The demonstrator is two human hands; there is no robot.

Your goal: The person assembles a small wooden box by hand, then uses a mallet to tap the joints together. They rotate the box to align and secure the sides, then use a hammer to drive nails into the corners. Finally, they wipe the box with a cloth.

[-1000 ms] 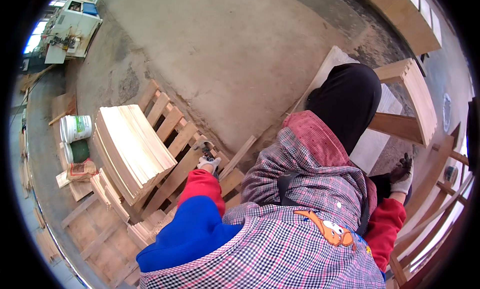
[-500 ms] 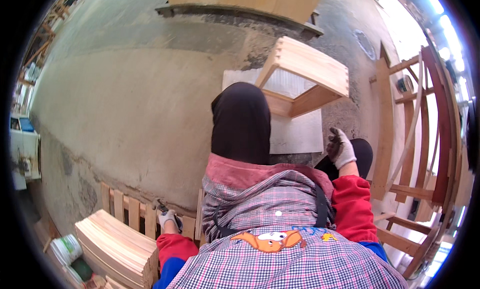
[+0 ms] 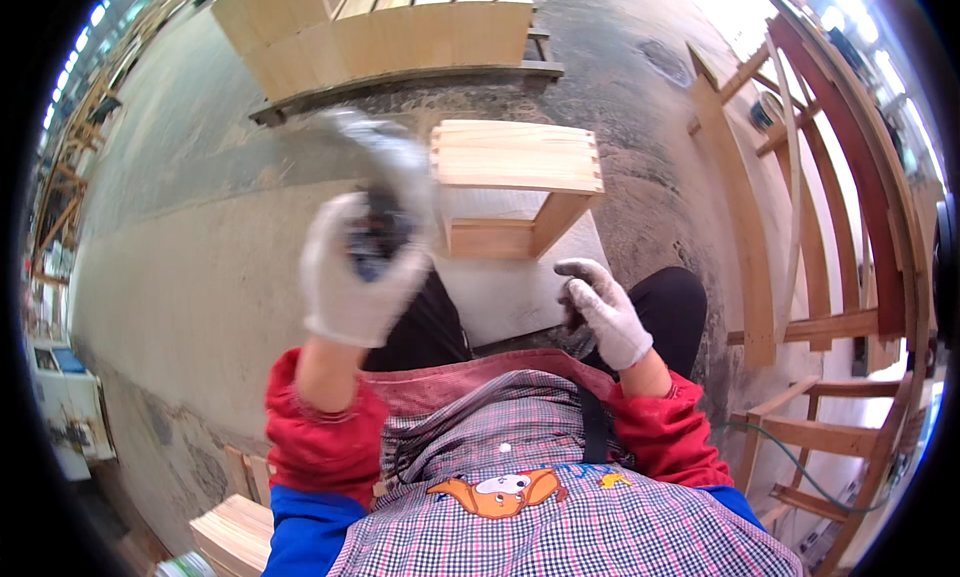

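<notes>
My left hand [image 3: 350, 272], in a white glove with a dark palm, is raised in front of me. It is wrapped round a silver-and-black tool [image 3: 385, 167], too smeared by motion for its kind to be plain. Just right of the tool stands an open pale wooden box frame [image 3: 515, 157] with finger-jointed corners. White sheeting [image 3: 490, 307] lies beneath it on the floor. Near the frame's lower right corner is my gloved right hand [image 3: 605, 312], its fingers loosely bent and apart, with nothing visible in them and not touching the frame.
A large wooden case [image 3: 390, 47] rests on a low stand beyond the frame. Wooden racking [image 3: 820, 217] lines the right side, with a thin green hose [image 3: 800, 462] near its lower part. Stacked boards [image 3: 235, 532] sit at the lower left.
My left hand has come up from beside the slatted wood at lower left to the front, tool in grip. My right hand has moved closer to the frame. The whole view has shifted.
</notes>
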